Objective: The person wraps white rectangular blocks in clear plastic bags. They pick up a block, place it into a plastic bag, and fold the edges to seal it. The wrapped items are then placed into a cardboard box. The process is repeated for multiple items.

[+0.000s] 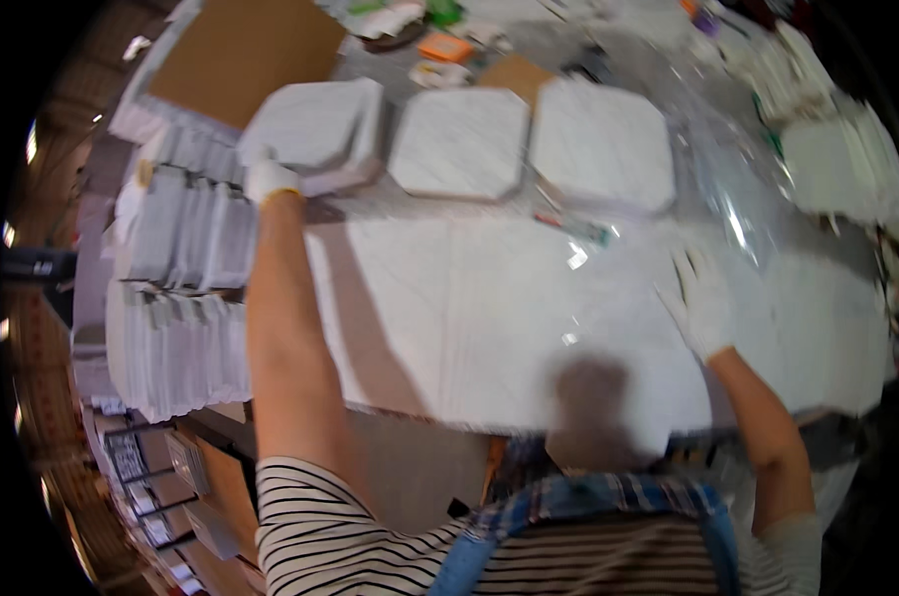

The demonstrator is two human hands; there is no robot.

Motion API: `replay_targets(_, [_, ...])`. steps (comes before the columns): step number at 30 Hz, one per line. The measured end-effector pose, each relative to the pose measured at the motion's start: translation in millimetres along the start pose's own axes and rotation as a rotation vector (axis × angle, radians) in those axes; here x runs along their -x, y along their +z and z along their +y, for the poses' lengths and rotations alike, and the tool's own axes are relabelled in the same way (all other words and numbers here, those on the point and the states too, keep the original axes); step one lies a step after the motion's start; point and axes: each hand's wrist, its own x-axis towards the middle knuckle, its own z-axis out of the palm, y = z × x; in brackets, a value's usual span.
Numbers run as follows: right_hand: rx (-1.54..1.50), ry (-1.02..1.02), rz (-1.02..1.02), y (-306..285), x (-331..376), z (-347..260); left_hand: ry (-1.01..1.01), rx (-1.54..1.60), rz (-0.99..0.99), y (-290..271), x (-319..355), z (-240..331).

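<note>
My left hand [273, 179], in a white glove with a yellow cuff, reaches to the near left edge of a stack of white marbled octagonal panels [310, 124]. Its fingers are blurred, so their grip is unclear. Beside that stack are two more white octagonal stacks, one in the middle [459, 144] and one to the right [603, 147]. My right hand [702, 300], also gloved in white, lies with fingers apart on a thin, shiny sheet [628, 328] that looks like plastic. This sheet covers part of the white work surface [400, 298] and hangs over its near edge.
Upright rows of white packs [186, 343] line the left side, below a brown cardboard sheet [246, 60]. Clear plastic [732, 189] and piled white sheets [841, 164] lie to the right. A thin teal and red item [573, 228] rests before the stacks; an orange box [444, 47] is behind.
</note>
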Motion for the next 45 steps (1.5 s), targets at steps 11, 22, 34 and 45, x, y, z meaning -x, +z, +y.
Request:
replay_targets(11, [-0.107, -0.025, 0.096, 8.5, 10.6, 8.0, -0.244, 0.873, -0.320, -102.0, 117.6, 6.5])
replay_targets(22, [-0.171, -0.097, 0.249, 18.5, 15.6, 15.1, -0.630, 0.946, -0.385, -191.1, 519.7, 36.2])
replay_targets(34, [-0.161, -0.087, 0.165, 19.3, 14.5, 17.3, -0.714, 1.117, -0.524, -154.0, 683.4, 45.0])
replay_targets(45, [-0.138, -0.105, 0.324, 30.4, 11.3, 19.6, -0.826, 0.665, -0.644, -160.2, 697.1, 17.3])
